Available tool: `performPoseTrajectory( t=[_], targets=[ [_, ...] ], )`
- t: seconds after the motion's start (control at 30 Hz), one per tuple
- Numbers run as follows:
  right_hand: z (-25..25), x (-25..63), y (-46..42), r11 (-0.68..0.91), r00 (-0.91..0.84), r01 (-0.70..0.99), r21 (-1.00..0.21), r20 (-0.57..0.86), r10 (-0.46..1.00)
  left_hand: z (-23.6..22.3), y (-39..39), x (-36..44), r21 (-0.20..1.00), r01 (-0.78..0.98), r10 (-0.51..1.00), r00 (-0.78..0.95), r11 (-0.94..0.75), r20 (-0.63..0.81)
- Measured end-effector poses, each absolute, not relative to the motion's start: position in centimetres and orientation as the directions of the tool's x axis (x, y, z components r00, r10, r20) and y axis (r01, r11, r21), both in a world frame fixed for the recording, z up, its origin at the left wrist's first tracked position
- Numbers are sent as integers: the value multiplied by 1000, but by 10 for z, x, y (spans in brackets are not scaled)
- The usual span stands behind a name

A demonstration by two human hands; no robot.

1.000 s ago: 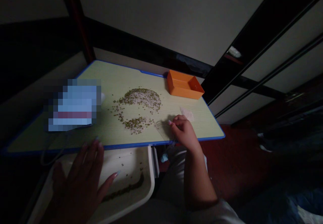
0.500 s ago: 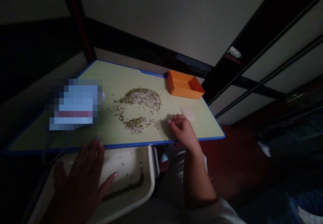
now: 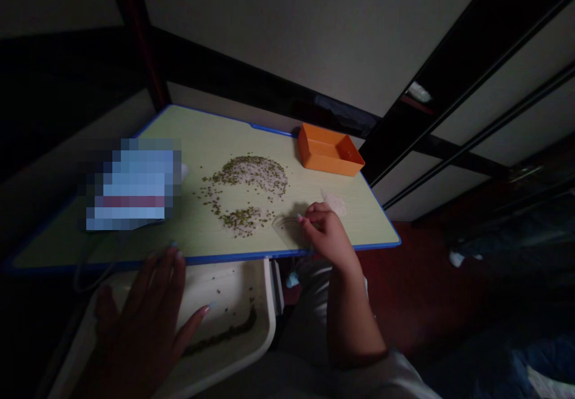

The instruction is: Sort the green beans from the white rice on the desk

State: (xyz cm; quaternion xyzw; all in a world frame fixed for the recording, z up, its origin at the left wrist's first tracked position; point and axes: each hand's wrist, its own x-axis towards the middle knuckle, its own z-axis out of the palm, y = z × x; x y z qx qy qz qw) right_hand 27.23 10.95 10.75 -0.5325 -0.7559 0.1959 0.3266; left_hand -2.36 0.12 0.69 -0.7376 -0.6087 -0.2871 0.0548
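My right hand (image 3: 327, 231) pinches a clear flat protractor (image 3: 287, 226) with a curved line on it, over the table's near edge. To the left of the protractor lies a small heap of green beans mixed with pale grains (image 3: 242, 220). Behind it spreads a larger heap of the same mix (image 3: 256, 174). Just beyond my right hand is a small pile of pale grains (image 3: 335, 201). My left hand (image 3: 146, 303) lies open, fingers stretched, over a white bin (image 3: 269, 309) below the table, its fingertips at the blue edge. Dark green beans (image 3: 233, 330) line the bin's bottom.
An orange open box (image 3: 330, 150) stands at the table's far right. A blurred light-blue object (image 3: 135, 183) with a cable (image 3: 81, 267) sits on the left of the pale table (image 3: 188, 129). A person's shoe (image 3: 457, 258) shows on the red floor at right.
The protractor in my right hand has shifted slightly and lies more clearly in view beside the small heap. My left hand has hardly moved. The shoe at right has moved left.
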Motion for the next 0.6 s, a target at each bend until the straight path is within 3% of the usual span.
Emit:
performPoseTrajectory(
  t=[0.23,0.6],
  targets=[
    [106,290,103,319,-160,684,-656,292,943,3,1,-25,160,952,845,144,-260,515],
    [104,287,103,326,-193,705,-630,271,943,7,1,-22,170,954,862,136,-246,488]
  ],
)
